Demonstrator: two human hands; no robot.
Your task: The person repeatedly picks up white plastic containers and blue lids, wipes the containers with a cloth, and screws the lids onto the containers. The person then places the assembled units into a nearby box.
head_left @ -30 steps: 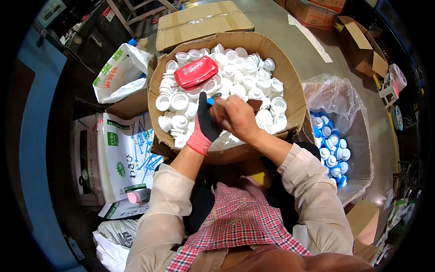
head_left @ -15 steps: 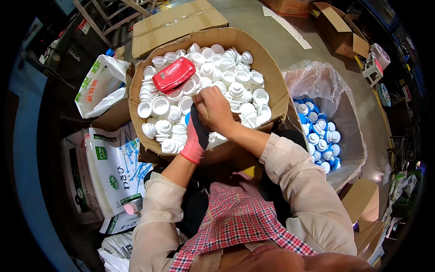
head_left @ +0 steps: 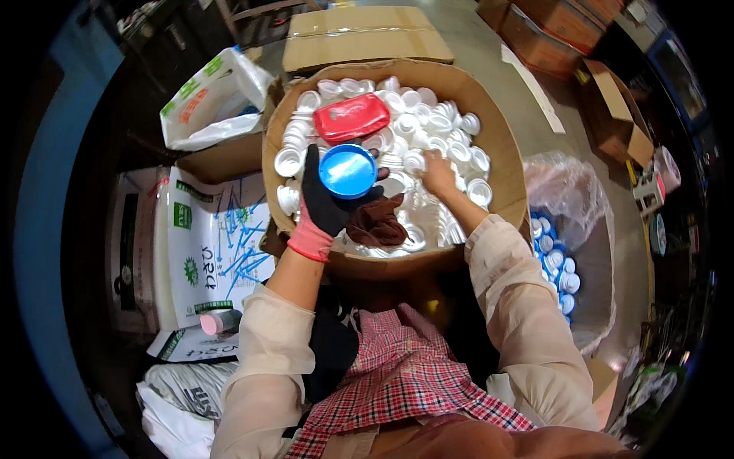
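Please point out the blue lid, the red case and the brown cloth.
blue lid point(head_left: 348, 170), head view, centre of its disc.
red case point(head_left: 352, 118), head view, middle of its top face.
brown cloth point(head_left: 377, 224), head view, middle of the bunched fabric.

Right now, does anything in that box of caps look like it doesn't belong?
Yes: a red oblong lid lies on top of the white caps, the only red piece. A brown cloth also sits among them, beside the gloved left hand holding a blue lid.

Box top: the round brown cardboard box point(head_left: 505, 153) is open from above.
Inside: white plastic caps point(head_left: 428, 130) cover the bottom; a red flat plastic lid point(head_left: 352, 117) lies on them at the far left.
Right flank: a clear plastic bag of blue-and-white caps point(head_left: 562, 260) stands just beside the box.
Left flank: printed white sacks point(head_left: 206, 237) crowd the box wall.
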